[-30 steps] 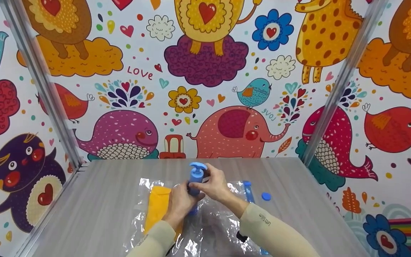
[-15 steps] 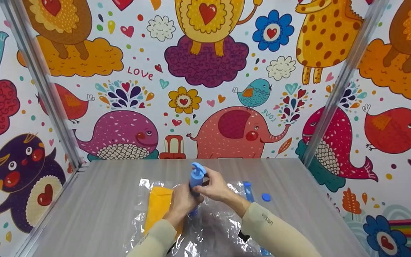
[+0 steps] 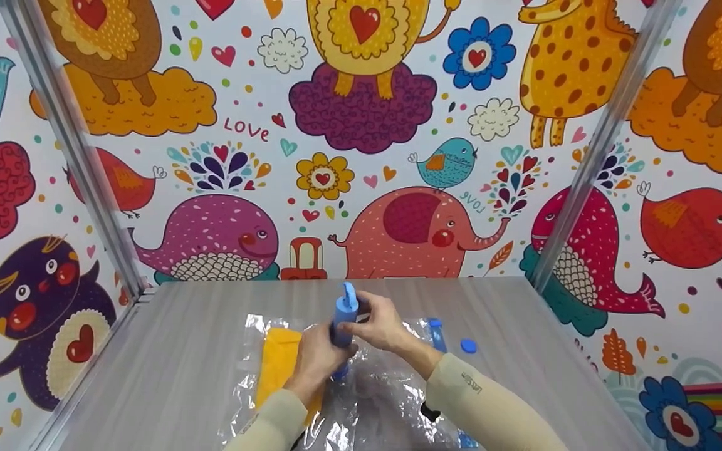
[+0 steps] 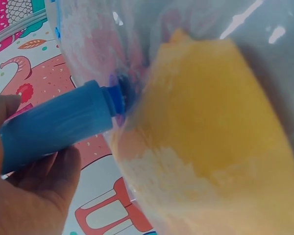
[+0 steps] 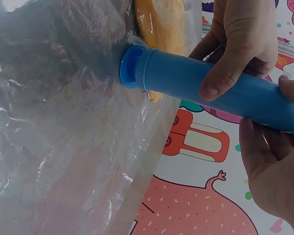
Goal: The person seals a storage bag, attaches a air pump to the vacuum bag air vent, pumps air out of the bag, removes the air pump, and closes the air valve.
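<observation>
A blue hand pump (image 3: 346, 316) stands nearly upright over a clear plastic storage bag (image 3: 392, 391), its T-shaped handle at the top seen edge-on. My left hand (image 3: 320, 352) grips the lower part of the barrel. Higher up, my right hand (image 3: 381, 322) holds the barrel between thumb and fingers, just below the handle. In the right wrist view the pump's lower end meets a round blue valve (image 5: 132, 68) on the bag. Inside the bag lies a folded yellow cloth (image 3: 278, 363), which also fills much of the left wrist view as a yellow cloth (image 4: 206, 112).
A small round blue cap (image 3: 468, 346) lies on the wood-grain table (image 3: 173, 351), right of the bag. Along the bag's right side runs a blue closure strip (image 3: 437, 336). Patterned walls (image 3: 361, 169) with metal posts enclose the table on the back and sides.
The pump has turned about its long axis, so its handle has gone from broadside to edge-on. Both hands stay on the barrel, with only slight shifts.
</observation>
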`<state>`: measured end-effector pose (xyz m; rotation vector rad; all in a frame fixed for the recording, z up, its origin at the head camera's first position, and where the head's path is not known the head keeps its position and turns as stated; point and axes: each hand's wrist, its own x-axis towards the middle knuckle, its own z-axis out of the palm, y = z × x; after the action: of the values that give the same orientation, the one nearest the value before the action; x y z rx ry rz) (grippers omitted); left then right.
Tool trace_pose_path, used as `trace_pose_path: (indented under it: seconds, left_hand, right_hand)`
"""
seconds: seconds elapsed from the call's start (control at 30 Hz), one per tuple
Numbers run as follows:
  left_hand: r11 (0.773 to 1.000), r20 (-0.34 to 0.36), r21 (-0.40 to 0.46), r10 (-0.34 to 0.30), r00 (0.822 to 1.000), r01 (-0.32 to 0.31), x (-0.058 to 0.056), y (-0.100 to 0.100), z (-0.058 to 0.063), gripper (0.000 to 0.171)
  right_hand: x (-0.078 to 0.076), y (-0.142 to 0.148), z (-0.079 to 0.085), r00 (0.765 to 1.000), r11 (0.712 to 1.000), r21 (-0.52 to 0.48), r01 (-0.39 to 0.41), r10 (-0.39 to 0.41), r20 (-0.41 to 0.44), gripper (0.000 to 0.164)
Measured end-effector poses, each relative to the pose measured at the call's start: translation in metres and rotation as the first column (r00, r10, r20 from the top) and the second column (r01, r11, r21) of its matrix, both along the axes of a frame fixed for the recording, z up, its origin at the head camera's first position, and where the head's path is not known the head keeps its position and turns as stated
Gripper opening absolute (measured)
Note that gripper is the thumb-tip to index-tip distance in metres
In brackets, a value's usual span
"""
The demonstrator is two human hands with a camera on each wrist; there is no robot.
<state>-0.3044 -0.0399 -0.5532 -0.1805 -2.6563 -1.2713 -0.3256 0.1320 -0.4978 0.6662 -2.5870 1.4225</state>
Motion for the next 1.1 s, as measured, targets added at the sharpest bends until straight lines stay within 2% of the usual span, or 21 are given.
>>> trace_pose_path:
  seconds: [0.17, 0.3, 0.4, 0.53, 0.83, 0.97, 1.1]
  left_hand:
    - [0.999, -0.006, 0.002, 0.04, 0.999, -0.04, 0.003, 0.004, -0.003, 0.056]
    - [0.998, -0.058, -0.003, 0.06, 0.996, -0.061, 0.003, 0.006, -0.006, 0.053]
    - [0.998, -0.084, 0.009, 0.058, 0.995, -0.057, 0.002, 0.007, -0.008, 0.051]
    - [0.999, -0.082, 0.022, 0.041, 0.996, -0.04, 0.002, 0.006, -0.008, 0.051]
    - [1.0, -0.045, 0.013, 0.013, 0.999, -0.013, -0.003, 0.001, -0.008, 0.043]
    - [1.0, -0.04, 0.006, 0.0, 0.999, 0.0, -0.004, 0.0, -0.007, 0.043]
    - [1.0, -0.018, 0.018, -0.02, 1.0, 0.02, -0.004, 0.0, -0.008, 0.046]
  right_hand:
    - [0.0, -0.002, -0.002, 0.997, 0.997, 0.009, 0.076, -0.075, -0.029, 0.051]
    - [0.001, -0.005, -0.003, 0.992, 0.993, 0.017, 0.114, -0.113, -0.049, 0.051]
    - [0.002, -0.007, -0.004, 0.989, 0.991, 0.013, 0.133, -0.132, -0.059, 0.053]
    - [0.002, -0.009, -0.004, 0.987, 0.988, 0.018, 0.154, -0.152, -0.059, 0.056]
    - [-0.001, 0.002, -0.003, 0.998, 0.997, 0.042, 0.059, -0.058, -0.017, 0.058]
    - [-0.002, 0.008, 0.001, 0.999, 1.0, -0.01, -0.002, 0.003, 0.054, 0.063]
    - [-0.003, 0.009, 0.005, 0.992, 0.995, -0.07, -0.066, 0.074, 0.107, 0.061]
